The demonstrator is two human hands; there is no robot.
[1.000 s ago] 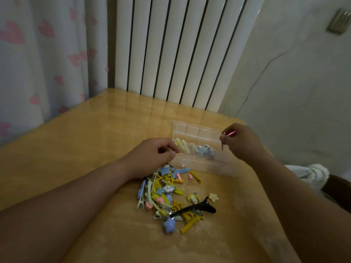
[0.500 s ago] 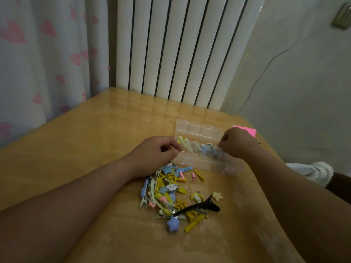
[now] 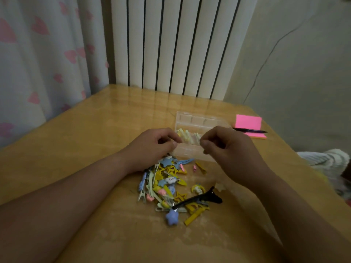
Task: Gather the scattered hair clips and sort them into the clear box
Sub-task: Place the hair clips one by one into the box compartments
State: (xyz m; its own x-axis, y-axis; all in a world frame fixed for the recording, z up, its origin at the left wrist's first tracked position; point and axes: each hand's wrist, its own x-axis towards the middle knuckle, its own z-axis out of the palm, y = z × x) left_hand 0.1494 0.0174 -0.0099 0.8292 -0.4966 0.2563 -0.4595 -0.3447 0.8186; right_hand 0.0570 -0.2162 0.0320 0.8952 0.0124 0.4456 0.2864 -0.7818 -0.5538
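Hair clips (image 3: 171, 185) lie heaped just in front of the clear box (image 3: 191, 119). The left hand (image 3: 152, 147) and right hand (image 3: 228, 149) are at its near edge with fingers curled; I cannot tell whether they hold anything. A few pale clips sit inside the box, and pink sticky notes (image 3: 248, 123) lie to its right.

- A single wide-angle camera, worn on the person's head, faces forward and down over a wooden table (image 3: 76, 149).
- It sits near the work: both forearms enter from the bottom edge, at 7 and 5 o'clock. The left hand (image 3: 152, 145) and right hand (image 3: 228, 149) come together just above the centre.
- The pile of hair clips (image 3: 171, 186) lies just below the centre, towards 6 o'clock. The clear box (image 3: 190, 119) is just beyond the hands, towards 12 o'clock.
- Farther off, a radiator (image 3: 180, 44) fills 12 o'clock, a curtain (image 3: 38, 54) 10 o'clock and a wall (image 3: 303, 73) 2 o'clock.
- The table's far edges slant outwards from the radiator, and the picture blurs at 4 o'clock.
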